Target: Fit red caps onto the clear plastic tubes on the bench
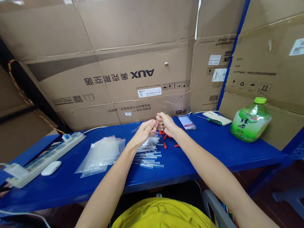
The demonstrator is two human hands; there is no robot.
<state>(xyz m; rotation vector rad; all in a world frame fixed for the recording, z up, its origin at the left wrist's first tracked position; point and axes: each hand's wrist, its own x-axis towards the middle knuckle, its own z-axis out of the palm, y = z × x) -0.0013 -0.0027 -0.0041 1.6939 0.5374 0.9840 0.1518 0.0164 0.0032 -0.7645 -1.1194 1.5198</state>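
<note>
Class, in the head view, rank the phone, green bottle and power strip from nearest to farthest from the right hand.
1. Phone, just right of the right hand.
2. Green bottle, far right.
3. Power strip, far left.

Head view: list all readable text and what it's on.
"AUX 奥克斯空调", upside down: large brown cardboard box at the back.
"AUX", upside down: smaller brown cardboard box to its right.
"绿茶": label of the green plastic bottle.
Too small or blurred to read: white stickers on the boxes, the printed line on the right cardboard sheet, and the phone screen.
</note>
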